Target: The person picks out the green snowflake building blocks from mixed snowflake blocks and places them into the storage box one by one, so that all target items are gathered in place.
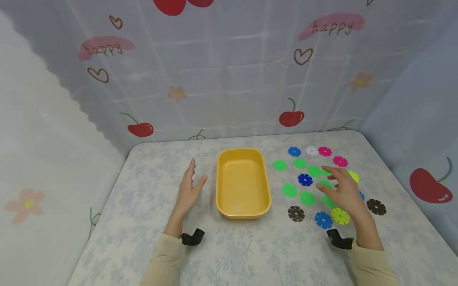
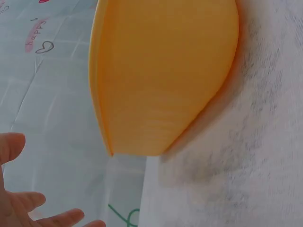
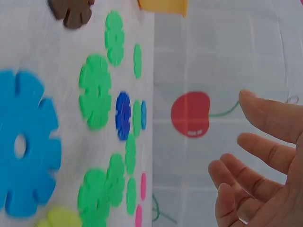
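In the head view a yellow tray with nothing in it stands mid-table. Left of it my left hand hovers, fingers extended and thumb apart, holding nothing. The left wrist view shows the tray's outer side beyond those fingers. Over the scattered notched plastic discs to the right is my right hand, fingers loosely bent, nothing between them. Around and below it lie several green discs, a dark blue disc and a yellow disc. The right hand partly covers a few discs.
Nearer the front lie a blue disc and a brown disc; another brown disc is at the right. Pink discs and a white disc sit farther back. A printed curtain hangs behind the table.
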A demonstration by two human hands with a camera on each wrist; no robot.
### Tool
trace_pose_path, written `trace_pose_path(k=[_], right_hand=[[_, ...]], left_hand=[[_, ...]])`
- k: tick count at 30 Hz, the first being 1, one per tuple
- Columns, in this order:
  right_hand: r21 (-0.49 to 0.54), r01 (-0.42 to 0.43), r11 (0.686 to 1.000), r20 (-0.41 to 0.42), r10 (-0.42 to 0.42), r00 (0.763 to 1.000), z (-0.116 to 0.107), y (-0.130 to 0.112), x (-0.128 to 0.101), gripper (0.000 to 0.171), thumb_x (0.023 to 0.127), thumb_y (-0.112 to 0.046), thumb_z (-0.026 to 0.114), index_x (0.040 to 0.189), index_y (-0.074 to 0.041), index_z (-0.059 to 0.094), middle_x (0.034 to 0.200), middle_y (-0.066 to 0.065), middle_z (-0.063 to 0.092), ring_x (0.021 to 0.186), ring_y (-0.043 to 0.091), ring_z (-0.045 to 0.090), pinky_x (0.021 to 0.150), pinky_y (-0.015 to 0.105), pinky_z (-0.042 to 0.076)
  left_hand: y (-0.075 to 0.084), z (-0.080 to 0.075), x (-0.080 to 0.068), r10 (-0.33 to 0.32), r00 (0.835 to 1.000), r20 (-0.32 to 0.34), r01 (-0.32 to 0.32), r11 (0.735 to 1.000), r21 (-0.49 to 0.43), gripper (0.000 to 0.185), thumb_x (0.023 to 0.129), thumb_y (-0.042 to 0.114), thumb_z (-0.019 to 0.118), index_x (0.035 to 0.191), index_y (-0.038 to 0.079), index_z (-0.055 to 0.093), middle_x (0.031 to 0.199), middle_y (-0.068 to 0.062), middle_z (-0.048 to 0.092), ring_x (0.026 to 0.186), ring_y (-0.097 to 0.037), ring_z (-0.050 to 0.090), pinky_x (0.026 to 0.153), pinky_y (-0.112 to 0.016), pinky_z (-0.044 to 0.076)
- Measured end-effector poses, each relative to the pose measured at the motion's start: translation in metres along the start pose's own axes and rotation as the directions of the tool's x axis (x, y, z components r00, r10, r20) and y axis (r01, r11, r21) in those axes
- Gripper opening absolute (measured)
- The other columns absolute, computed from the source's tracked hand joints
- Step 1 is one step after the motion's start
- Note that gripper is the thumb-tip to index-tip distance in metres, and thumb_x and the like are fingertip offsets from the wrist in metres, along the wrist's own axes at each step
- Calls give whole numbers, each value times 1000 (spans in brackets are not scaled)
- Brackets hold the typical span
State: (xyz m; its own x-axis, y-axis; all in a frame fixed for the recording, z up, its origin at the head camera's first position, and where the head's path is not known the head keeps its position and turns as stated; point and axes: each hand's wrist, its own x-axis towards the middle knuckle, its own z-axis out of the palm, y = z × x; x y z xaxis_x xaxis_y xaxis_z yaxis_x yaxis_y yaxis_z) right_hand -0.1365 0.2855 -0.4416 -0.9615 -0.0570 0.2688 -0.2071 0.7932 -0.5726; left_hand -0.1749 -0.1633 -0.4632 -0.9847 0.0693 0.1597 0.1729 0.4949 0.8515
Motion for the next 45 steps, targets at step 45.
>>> trace_pose_path(k=[45], right_hand=[[-5, -311, 951, 280, 299, 912, 4, 58, -25, 45, 86, -13, 71, 119, 14, 56, 107, 29, 58, 92, 35, 55, 76, 44, 50]], left_hand=[[-25, 72, -2, -8, 988, 153, 72, 906, -416, 58, 107, 16, 35, 159, 18, 11, 166, -2, 9, 153, -23, 8, 123, -48, 11]])
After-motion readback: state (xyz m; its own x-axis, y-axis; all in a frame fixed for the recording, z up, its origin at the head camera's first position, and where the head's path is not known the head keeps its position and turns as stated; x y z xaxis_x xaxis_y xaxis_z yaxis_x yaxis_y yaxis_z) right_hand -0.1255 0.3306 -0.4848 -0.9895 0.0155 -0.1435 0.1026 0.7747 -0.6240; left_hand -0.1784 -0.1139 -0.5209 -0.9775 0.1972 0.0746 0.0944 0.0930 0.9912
